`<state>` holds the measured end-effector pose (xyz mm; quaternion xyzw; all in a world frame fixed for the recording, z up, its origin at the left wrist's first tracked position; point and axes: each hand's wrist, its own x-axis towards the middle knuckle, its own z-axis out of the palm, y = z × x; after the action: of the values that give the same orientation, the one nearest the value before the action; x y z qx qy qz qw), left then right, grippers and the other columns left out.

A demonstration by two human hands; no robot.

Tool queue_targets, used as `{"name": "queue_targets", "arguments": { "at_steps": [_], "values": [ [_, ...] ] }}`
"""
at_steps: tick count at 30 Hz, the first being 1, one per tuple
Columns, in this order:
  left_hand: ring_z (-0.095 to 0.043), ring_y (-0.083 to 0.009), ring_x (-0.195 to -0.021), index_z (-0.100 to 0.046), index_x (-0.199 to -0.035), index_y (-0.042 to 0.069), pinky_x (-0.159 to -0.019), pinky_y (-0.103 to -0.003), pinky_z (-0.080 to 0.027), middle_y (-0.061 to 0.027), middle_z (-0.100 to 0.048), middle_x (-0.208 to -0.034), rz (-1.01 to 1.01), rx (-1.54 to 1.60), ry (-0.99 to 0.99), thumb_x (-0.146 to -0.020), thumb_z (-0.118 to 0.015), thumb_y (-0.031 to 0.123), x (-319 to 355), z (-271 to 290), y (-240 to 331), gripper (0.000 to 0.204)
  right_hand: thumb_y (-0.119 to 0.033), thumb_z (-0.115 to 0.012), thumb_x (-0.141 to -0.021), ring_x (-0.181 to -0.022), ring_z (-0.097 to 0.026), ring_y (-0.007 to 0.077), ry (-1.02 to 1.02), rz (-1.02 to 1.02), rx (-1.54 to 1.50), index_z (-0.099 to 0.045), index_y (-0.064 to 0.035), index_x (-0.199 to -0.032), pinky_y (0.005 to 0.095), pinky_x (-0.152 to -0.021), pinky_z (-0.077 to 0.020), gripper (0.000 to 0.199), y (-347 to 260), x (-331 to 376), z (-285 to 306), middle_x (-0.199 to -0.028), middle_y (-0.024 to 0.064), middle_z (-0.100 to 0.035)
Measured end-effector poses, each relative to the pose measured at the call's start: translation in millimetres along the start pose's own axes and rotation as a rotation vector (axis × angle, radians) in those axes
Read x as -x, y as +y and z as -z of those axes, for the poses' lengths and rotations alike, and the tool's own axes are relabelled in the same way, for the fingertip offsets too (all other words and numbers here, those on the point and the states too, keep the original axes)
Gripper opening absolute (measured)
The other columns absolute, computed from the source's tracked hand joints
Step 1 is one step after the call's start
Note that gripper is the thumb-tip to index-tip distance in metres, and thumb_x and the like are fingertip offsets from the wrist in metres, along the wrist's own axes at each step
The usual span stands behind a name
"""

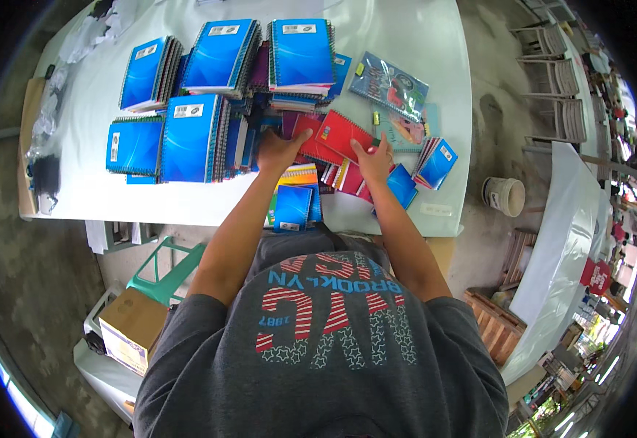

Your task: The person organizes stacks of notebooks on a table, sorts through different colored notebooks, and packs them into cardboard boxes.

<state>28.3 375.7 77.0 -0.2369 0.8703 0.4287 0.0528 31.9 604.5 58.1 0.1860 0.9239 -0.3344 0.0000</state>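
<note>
My left hand (280,149) is closed on the left side of a red spiral notebook (305,130), thumb on its cover. A second red notebook (342,134) overlaps it, tilted, and my right hand (374,160) pinches its lower right corner. Stacks of blue spiral notebooks (194,139) stand just left of my left hand. Below my hands lie more red notebooks (353,182), a small blue notebook (292,207) and a yellow-orange one (299,175). Near my right hand are a small stack of blue notebooks (436,163) and a light teal notebook (406,130).
Everything rests on a white table (78,175). Farther back lie more blue stacks (302,52) and a picture-covered notebook in clear wrap (389,86). Clear plastic (48,124) lies along the left edge. A green stool (159,274), a cardboard box (132,327) and a white bucket (503,196) surround the table.
</note>
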Motion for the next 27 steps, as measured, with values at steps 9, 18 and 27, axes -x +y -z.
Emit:
{"name": "queue_targets", "arguments": {
  "at_steps": [9, 18, 27],
  "values": [
    [-0.064, -0.0227, -0.085, -0.058, -0.101, -0.003, -0.078, -0.033, -0.050, -0.0155, -0.065, -0.096, 0.106, 0.272, -0.221, -0.060, -0.082, 0.032, 37.2, -2.4, 52.2, 0.060, -0.045, -0.074, -0.069, -0.127, -0.032, 0.0360, -0.270, 0.162, -0.255, -0.027, 0.0022, -0.137, 0.0420, -0.105, -0.0249, 0.095, 38.7, 1.2, 11.8, -0.135, 0.0265, -0.034],
    [-0.060, -0.0295, -0.099, -0.036, -0.130, 0.000, -0.089, -0.034, -0.046, -0.0198, -0.061, -0.108, -0.114, 0.028, -0.371, -0.055, -0.079, 0.035, 35.1, -33.1, 91.3, 0.093, -0.033, -0.065, -0.082, -0.130, -0.029, 0.0279, -0.337, -0.046, -1.004, -0.022, 0.0033, -0.139, 0.0352, -0.106, -0.0241, 0.081, 34.5, -0.9, 26.8, -0.140, 0.0234, -0.029],
    [-0.058, -0.0232, -0.101, -0.033, -0.131, -0.004, -0.087, -0.031, -0.047, -0.0183, -0.057, -0.115, -0.052, 0.129, -0.498, -0.055, -0.084, 0.032, -3.9, -94.6, 120.4, 0.098, -0.052, -0.053, -0.085, -0.132, -0.018, 0.0390, -0.033, -0.194, -0.400, -0.022, 0.0038, -0.139, 0.0413, -0.107, -0.0176, 0.083, 27.9, -24.6, 43.0, -0.143, 0.0285, -0.013]
  ]
}}
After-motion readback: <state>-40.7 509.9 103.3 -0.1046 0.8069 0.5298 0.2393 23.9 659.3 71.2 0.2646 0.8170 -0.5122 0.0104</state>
